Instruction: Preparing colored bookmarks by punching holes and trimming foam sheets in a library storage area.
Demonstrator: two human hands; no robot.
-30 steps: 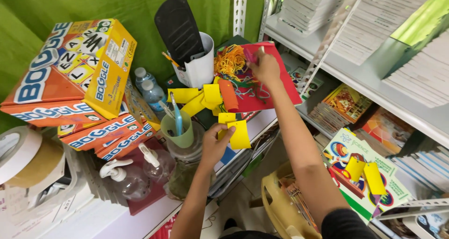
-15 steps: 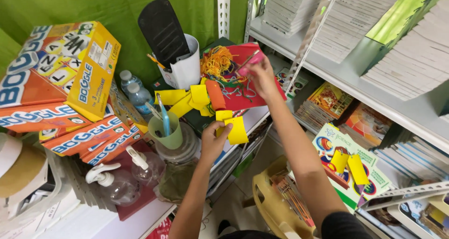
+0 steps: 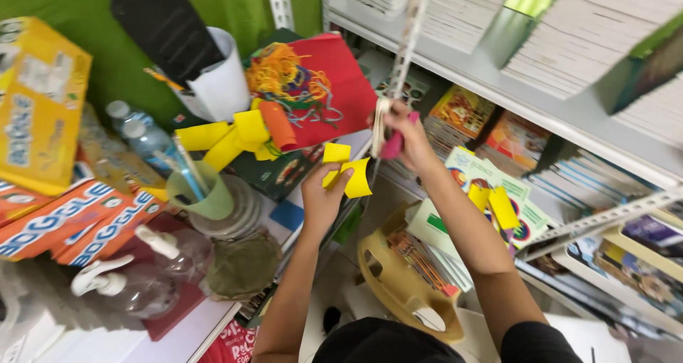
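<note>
Beside yellow paper pieces [image 3: 346, 169], green cup [image 3: 201, 198].

Boxed games, far left of table
Yellow game box [image 3: 39, 100] upright at left; orange-and-blue game boxes [image 3: 67, 217] stacked just below it.

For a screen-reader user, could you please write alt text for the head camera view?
A person's left hand holds yellow paper tags while the right hand grips a pink-handled tool, above a cluttered table with a red sheet of tangled rubber bands. Shelves of books stand at right.
</note>
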